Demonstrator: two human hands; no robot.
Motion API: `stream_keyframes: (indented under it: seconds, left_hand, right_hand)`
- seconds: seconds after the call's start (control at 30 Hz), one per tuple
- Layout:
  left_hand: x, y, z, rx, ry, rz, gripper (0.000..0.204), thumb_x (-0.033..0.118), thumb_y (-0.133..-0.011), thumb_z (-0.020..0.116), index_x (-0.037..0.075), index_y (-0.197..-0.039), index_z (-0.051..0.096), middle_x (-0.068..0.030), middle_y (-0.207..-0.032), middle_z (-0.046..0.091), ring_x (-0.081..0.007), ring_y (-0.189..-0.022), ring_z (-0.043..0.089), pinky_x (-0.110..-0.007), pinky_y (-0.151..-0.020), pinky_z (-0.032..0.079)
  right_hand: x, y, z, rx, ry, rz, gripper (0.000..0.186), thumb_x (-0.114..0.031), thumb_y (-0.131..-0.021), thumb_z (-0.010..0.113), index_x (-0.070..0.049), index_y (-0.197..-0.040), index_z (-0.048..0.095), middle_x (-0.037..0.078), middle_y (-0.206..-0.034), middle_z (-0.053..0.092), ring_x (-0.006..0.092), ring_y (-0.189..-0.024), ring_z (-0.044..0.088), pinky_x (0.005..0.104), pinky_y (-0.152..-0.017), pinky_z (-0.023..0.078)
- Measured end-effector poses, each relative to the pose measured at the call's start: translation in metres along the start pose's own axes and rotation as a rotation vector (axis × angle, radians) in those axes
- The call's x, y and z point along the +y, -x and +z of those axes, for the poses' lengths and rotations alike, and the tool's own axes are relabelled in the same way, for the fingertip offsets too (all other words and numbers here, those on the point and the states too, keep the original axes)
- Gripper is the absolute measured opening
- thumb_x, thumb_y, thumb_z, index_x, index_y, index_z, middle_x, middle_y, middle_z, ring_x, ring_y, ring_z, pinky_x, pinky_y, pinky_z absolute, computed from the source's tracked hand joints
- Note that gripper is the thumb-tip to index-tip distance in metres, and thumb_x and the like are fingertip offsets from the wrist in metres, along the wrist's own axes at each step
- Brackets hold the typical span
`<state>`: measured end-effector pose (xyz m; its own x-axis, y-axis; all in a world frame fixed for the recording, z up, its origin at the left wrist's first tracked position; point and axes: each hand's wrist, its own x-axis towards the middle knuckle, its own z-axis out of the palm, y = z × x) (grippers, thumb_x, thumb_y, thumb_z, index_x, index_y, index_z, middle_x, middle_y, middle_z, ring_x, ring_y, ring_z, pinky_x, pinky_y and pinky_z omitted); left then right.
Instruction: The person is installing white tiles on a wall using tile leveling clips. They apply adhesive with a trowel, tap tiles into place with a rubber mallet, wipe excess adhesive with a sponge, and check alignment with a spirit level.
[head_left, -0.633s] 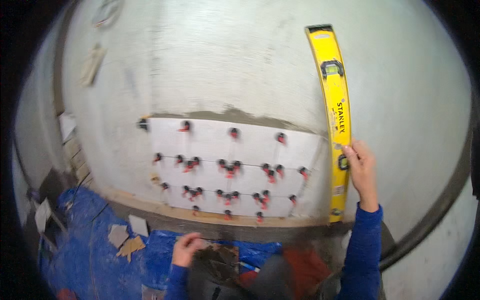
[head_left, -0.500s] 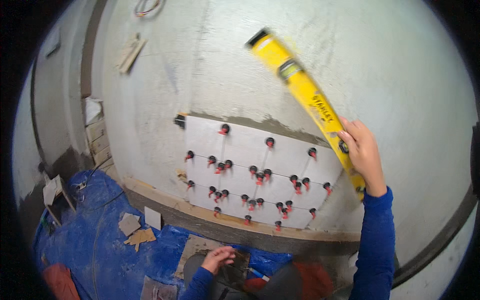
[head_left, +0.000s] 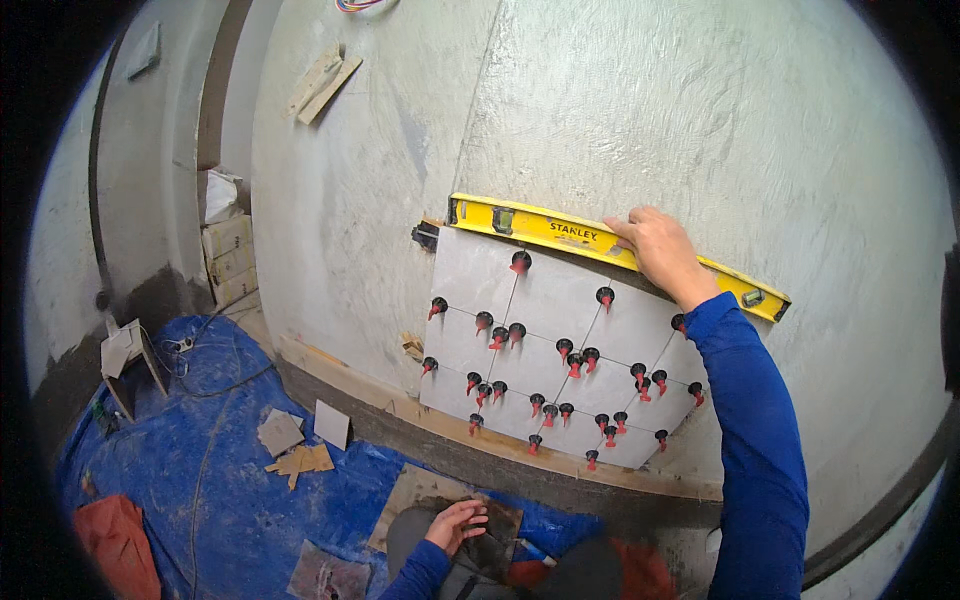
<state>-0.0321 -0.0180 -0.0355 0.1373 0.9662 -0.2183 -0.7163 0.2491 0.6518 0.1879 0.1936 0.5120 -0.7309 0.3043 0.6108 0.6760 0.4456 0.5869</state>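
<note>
My right hand [head_left: 662, 250] grips the upper side of a yellow spirit level [head_left: 545, 228], which lies along the top edge of the tiled patch on the wall. The level slopes down to the right in the view, its right part passing behind my hand and forearm. Below it are light grey square tiles [head_left: 555, 300] in rows, with several black-and-red levelling clips [head_left: 520, 263] at their joints and corners. My left hand [head_left: 458, 524] hovers low over my lap, loosely bent, with nothing visible in it. My right forearm hides the tiles' right side.
A wooden batten [head_left: 385, 392] runs under the tiles. Blue sheeting [head_left: 230, 480] covers the floor, with loose tile pieces [head_left: 281, 432], broken cardboard [head_left: 300, 461] and a cable on it. Boxes [head_left: 230, 258] stand stacked at the left. Wires [head_left: 358, 5] stick out of the wall above.
The level has swung from a steep tilt in front of the wall to lying along the tiles' top edge. My right hand moved with it; the view has shifted.
</note>
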Motion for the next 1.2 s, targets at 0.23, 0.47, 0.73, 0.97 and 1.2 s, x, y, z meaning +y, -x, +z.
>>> stream_keyframes:
  seconds: [0.23, 0.47, 0.73, 0.97, 1.2]
  left_hand:
    - [0.004, 0.004, -0.004, -0.005, 0.035, 0.027, 0.040, 0.021, -0.102, 0.064, 0.001, -0.136, 0.058, -0.0139, -0.126, 0.067, -0.0273, -0.115, 0.067, -0.044, -0.096, 0.057]
    - [0.005, 0.007, -0.001, -0.021, 0.032, 0.060, 0.037, 0.020, -0.103, 0.063, 0.002, -0.135, 0.059, -0.0125, -0.124, 0.067, -0.0273, -0.115, 0.067, -0.044, -0.096, 0.058]
    - [0.004, 0.005, -0.001, -0.044, 0.036, 0.073, 0.038, 0.022, -0.104, 0.063, 0.001, -0.136, 0.059, -0.0137, -0.127, 0.067, -0.0271, -0.114, 0.068, -0.043, -0.094, 0.060]
    - [0.007, 0.006, 0.001, -0.024, 0.000, 0.053, 0.042, 0.024, -0.103, 0.064, 0.002, -0.138, 0.057, -0.0134, -0.130, 0.066, -0.0278, -0.117, 0.066, -0.045, -0.097, 0.057]
    - [0.006, 0.006, 0.001, -0.052, 0.001, 0.082, 0.042, 0.025, -0.102, 0.065, 0.002, -0.137, 0.058, -0.0136, -0.128, 0.066, -0.0278, -0.116, 0.066, -0.044, -0.097, 0.057]
  right_hand:
    - [-0.003, 0.001, 0.014, -0.102, 0.061, 0.030, 0.036, -0.019, -0.095, 0.062, -0.019, -0.129, 0.072, 0.010, -0.092, 0.064, 0.0291, -0.095, 0.064, 0.0425, -0.080, 0.055]
    - [-0.005, -0.001, 0.021, -0.110, -0.008, 0.034, 0.035, -0.020, -0.093, 0.065, -0.018, -0.127, 0.073, 0.012, -0.093, 0.065, 0.0307, -0.097, 0.066, 0.0443, -0.081, 0.055]
    - [-0.007, 0.004, 0.026, -0.130, -0.032, 0.031, 0.034, -0.020, -0.095, 0.064, -0.016, -0.128, 0.071, 0.012, -0.094, 0.063, 0.0306, -0.096, 0.065, 0.0429, -0.080, 0.055]
    - [-0.007, 0.007, 0.034, -0.047, -0.070, 0.028, 0.031, -0.018, -0.093, 0.064, -0.015, -0.122, 0.073, 0.012, -0.100, 0.065, 0.0317, -0.098, 0.068, 0.0447, -0.078, 0.058]
    - [-0.005, 0.013, 0.047, 0.044, 0.015, 0.016, 0.034, -0.020, -0.091, 0.067, -0.021, -0.124, 0.074, 0.010, -0.102, 0.066, 0.0287, -0.097, 0.069, 0.0431, -0.078, 0.059]
